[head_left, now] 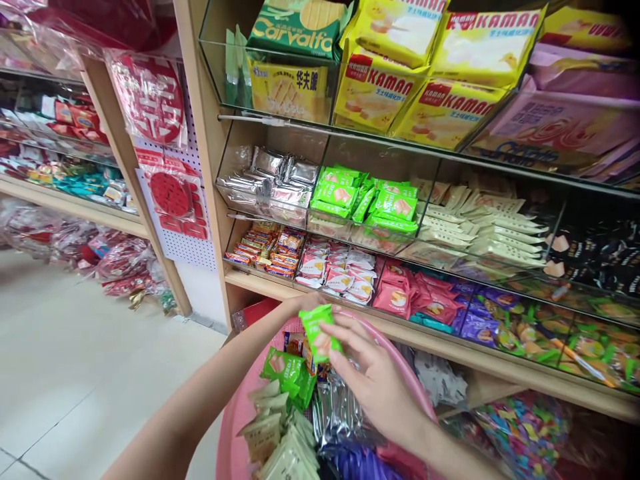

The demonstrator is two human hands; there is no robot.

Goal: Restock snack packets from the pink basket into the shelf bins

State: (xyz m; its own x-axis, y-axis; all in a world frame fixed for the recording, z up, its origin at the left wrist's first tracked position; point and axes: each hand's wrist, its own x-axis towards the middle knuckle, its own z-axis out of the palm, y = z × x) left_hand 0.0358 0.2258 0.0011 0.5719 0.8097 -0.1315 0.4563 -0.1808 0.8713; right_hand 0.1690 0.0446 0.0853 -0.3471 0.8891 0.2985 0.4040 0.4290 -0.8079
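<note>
Between thumb and fingers, my right hand point(376, 373) pinches a small green snack packet point(320, 333) above a pink basket point(233, 417). Just behind that packet, at the basket's far rim, is my left hand point(311, 301); its fingers are mostly hidden, so what it holds does not show. Inside the basket, more green packets point(289, 373) lie at the left. Cream packets point(293, 448) are stacked at the near left, silver packets point(336, 408) stand in the middle, and purple packets point(361, 461) lie at the near side.
Beyond the basket, a wooden shelf unit with clear bins holds green packets point(373, 197), silver packets point(275, 177), cream packets point(480, 217) and pink-and-white packets point(337, 270). Large yellow wafer bags point(375, 87) fill the top shelf. Red decorations point(173, 197) hang left of a wooden post point(200, 100).
</note>
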